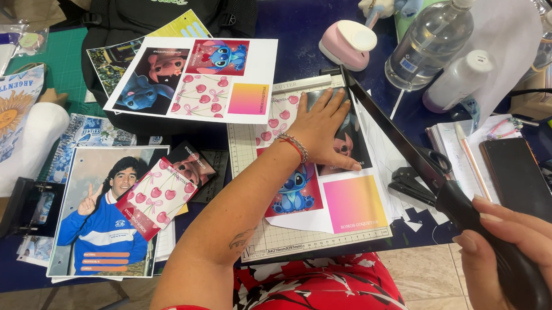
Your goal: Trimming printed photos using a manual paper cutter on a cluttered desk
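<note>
Right hand [528,249] is wrapped tight around the black handle of the raised paper-cutter blade arm [406,146], down at the near right corner. Left hand [321,128] lies flat, fingers spread, pinning a printed sheet of blue cartoon creatures, cherries and pink gradient squares [327,184] onto the gridded cutter board [251,156]. Farther back on the dark blue tabletop [295,24] there's a second similar printed sheet [204,74], a pink paper punch [347,43] and clear plastic bottles [429,37].

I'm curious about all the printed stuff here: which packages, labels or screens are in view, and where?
Printed sheet: on the cutter under the left hand; pink, blue and orange panels.
Second sheet: upper middle; white, similar panels.
Phone: right, above the right hand; dark blank screen.
Clear bottle: upper right; small blue label.
Portrait photo: lower left; blue jersey.
</note>
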